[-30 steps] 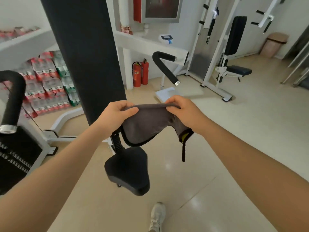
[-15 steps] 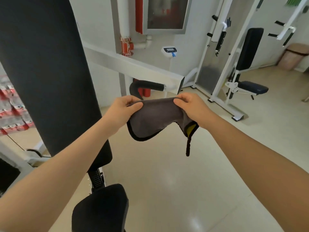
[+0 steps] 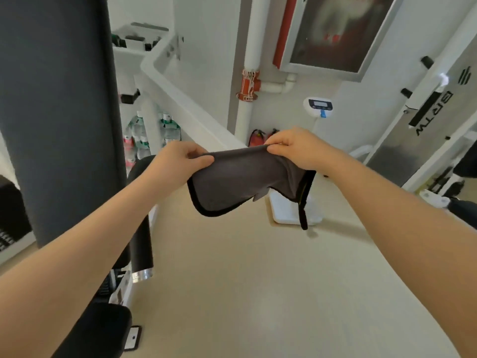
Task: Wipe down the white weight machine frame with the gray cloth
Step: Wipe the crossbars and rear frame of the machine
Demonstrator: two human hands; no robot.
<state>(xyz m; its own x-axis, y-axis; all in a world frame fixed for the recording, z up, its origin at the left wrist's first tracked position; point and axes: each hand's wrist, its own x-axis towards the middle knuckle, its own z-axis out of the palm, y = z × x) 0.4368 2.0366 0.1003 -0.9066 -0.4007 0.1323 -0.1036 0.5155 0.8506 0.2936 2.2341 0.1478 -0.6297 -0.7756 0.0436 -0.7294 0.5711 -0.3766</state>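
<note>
A gray cloth (image 3: 237, 182) with a dark hem hangs stretched between my two hands in mid-air. My left hand (image 3: 178, 161) pinches its left top edge. My right hand (image 3: 296, 147) pinches the right top edge, and a dark strap dangles below that side. The white weight machine frame (image 3: 185, 99) slants down from the upper left to just behind my hands. The cloth is held apart from the frame, slightly in front of it.
A tall black back pad (image 3: 56, 112) fills the left side, with a black seat (image 3: 98, 329) below and a black foam handle (image 3: 140, 228) beside it. A white floor scale (image 3: 289, 213) stands ahead. Another white machine (image 3: 426, 104) is at the right.
The view has swung upward and nearer to the white frame. Both hands keep the same hold on the cloth and have lifted it toward the beam.
</note>
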